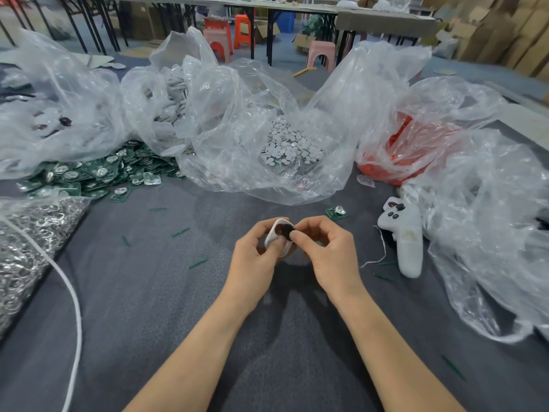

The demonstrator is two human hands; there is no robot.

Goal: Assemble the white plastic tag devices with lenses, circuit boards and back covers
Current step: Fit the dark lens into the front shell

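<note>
My left hand (254, 257) grips a white plastic tag shell (274, 231) above the grey table, fingers curled around it. My right hand (322, 248) pinches a dark round lens (286, 230) against the shell's open face. A single green circuit board (336, 212) lies just beyond my right hand. A heap of green circuit boards (98, 172) sits at the left. Small white discs (289, 144) lie inside a clear bag in the middle. Assembled white tags (405, 236) are stacked in a row to the right.
Crumpled clear plastic bags (225, 114) ring the work area; one at the right holds red parts (398, 162). A bag of metal rings (26, 248) and a white cord (74, 304) lie at the left. Green slivers (197, 263) dot the grey cloth (148, 292).
</note>
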